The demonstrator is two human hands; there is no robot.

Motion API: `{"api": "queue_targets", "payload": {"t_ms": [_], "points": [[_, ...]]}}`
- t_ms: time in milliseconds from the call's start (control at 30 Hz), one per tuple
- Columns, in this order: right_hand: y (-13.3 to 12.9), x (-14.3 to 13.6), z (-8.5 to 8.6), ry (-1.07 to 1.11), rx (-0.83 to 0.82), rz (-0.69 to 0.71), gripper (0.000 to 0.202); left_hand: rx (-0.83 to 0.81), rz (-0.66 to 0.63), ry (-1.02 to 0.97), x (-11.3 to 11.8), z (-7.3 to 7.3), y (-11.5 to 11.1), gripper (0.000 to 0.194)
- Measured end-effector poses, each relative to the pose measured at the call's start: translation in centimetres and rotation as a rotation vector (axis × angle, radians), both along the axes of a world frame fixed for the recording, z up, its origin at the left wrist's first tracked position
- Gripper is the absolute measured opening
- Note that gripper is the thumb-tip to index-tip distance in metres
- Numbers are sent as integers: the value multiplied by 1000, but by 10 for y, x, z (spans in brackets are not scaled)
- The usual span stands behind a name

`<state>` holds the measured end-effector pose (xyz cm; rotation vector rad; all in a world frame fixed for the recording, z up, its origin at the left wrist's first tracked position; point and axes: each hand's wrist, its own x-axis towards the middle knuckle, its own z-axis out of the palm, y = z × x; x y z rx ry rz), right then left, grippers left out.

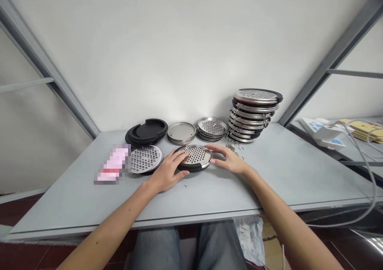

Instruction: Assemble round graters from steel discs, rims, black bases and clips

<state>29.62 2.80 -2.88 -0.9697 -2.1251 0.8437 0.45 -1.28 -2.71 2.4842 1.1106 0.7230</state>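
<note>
A round metal grater disc (196, 155) with a black rim guard (191, 167) lies flat on the table between both hands. My left hand (169, 172) grips its left side, fingers over the top and thumb at the front. At the right edge, my right hand (229, 159) holds the metal rim with forefinger and thumb. Just left of my left hand is a stack of grater plates (145, 159) with raised teeth. Small metal rings (237, 145) lie scattered beyond my right hand.
Along the wall stand black round holders (148, 129), plain metal discs (181, 132), perforated discs (212, 127) and a tall stack of graters (255, 110). A blurred pink item (113, 164) lies left. A white cable (374, 182) hangs at right, near yellow envelopes (366, 130).
</note>
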Motion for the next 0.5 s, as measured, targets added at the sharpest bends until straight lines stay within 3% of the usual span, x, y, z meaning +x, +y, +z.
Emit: {"api": "queue_targets", "payload": {"t_ms": [500], "points": [[0,-1,-3,-10,-27,56,58,16,12,57,0,-2,0,55]]}}
